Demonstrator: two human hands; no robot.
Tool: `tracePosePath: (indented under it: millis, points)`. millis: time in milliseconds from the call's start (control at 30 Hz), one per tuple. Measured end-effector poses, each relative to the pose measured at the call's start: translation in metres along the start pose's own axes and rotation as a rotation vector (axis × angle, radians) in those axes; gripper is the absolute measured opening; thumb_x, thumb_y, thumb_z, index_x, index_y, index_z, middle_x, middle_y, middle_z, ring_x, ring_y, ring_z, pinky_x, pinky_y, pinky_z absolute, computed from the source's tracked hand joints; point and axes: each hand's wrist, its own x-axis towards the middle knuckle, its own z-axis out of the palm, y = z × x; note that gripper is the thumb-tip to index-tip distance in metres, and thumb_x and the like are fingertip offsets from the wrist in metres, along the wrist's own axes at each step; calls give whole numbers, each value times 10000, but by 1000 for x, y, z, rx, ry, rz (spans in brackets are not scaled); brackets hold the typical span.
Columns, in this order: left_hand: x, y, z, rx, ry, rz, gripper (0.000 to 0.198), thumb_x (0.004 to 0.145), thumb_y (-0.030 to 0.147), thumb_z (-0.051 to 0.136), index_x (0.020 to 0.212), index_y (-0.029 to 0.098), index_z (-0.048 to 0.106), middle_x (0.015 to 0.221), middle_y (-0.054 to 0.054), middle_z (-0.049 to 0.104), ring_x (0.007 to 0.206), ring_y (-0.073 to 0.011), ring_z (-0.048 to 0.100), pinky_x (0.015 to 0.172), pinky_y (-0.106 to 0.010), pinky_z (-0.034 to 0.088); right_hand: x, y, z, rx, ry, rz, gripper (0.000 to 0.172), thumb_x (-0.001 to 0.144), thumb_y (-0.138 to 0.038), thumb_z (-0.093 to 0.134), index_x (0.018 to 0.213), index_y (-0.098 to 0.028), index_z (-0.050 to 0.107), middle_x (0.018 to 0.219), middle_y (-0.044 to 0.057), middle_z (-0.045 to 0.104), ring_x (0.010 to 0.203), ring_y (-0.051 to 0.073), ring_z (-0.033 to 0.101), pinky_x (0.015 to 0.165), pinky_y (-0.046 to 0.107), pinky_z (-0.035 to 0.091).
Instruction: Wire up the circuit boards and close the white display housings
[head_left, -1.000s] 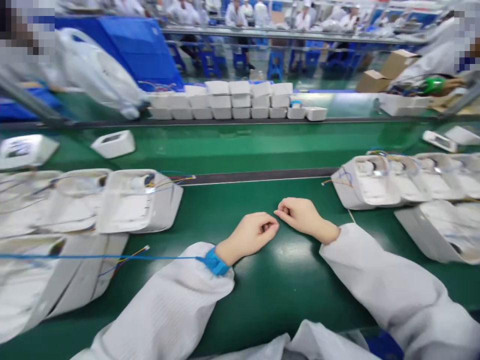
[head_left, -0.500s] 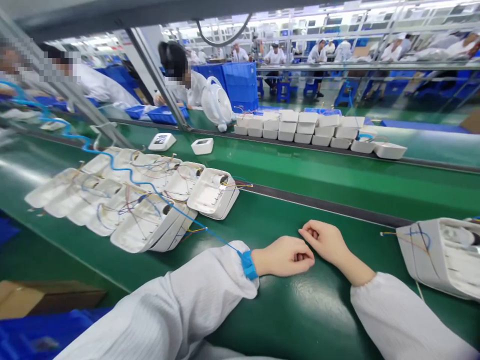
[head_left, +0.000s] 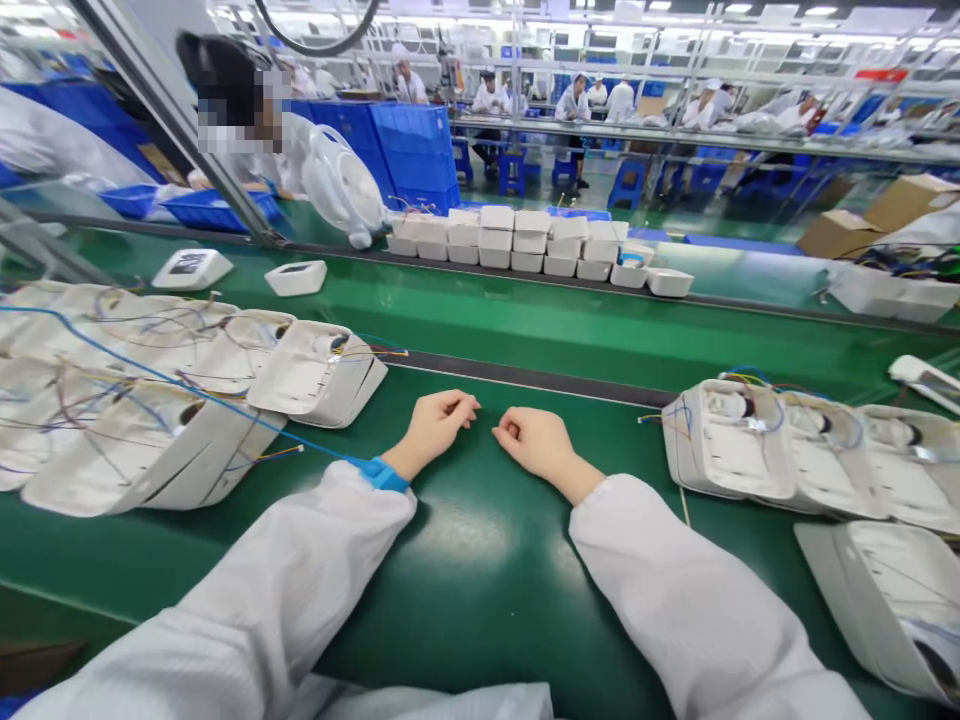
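Note:
My left hand (head_left: 436, 430) rests over the green work surface (head_left: 465, 580) with its fingers curled in and nothing in them. Around that wrist is a blue wrist strap (head_left: 384, 474), whose blue cord (head_left: 180, 382) runs off to the left. Close by on the right, my right hand (head_left: 534, 440) is loosely closed, also holding nothing; a small gap separates the two hands. Nearest the left hand stands a white plastic housing (head_left: 319, 375) with wires and a round black part inside. To the right of my right hand is another wired white housing (head_left: 731, 440).
More stacked white housings (head_left: 142, 430) fill the left, and another (head_left: 892, 600) sits at the lower right. Beyond the dark strip (head_left: 525, 377) are two white covers (head_left: 296, 277), a row of white shells (head_left: 495, 240) and a white fan (head_left: 345, 185). People in white work behind.
The view has turned to the right, bringing more housings on the right into sight. My hands, which overlapped closely before, are now farther apart, with the left drawn back to the left.

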Motion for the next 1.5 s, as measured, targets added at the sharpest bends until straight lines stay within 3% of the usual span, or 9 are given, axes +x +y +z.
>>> tracePosePath:
  millis: [267, 667, 1500]
  points:
    - [-1, 7, 2, 112, -98, 93, 277, 867, 354, 535, 755, 172, 710, 695, -24, 716, 640, -153, 619, 611, -252, 439, -9, 1, -7, 57, -30, -71, 121, 889, -256, 633, 778, -212, 648, 699, -29, 637, 654, 119, 562, 640, 240, 389]
    - [-3, 3, -3, 80, -210, 118, 298, 899, 355, 505, 778, 176, 711, 708, -13, 717, 625, -138, 612, 582, -236, 427, -6, 2, -9, 250, -20, -7, 99, 874, -222, 632, 784, -196, 663, 679, -37, 610, 618, 100, 533, 611, 227, 399]
    - [-3, -1, 1, 107, -216, 116, 266, 890, 337, 520, 797, 187, 720, 710, 4, 710, 621, -129, 597, 574, -233, 401, -3, 6, -7, 296, -3, 1, 90, 865, -223, 649, 783, -190, 665, 669, -40, 607, 606, 88, 518, 600, 218, 384]
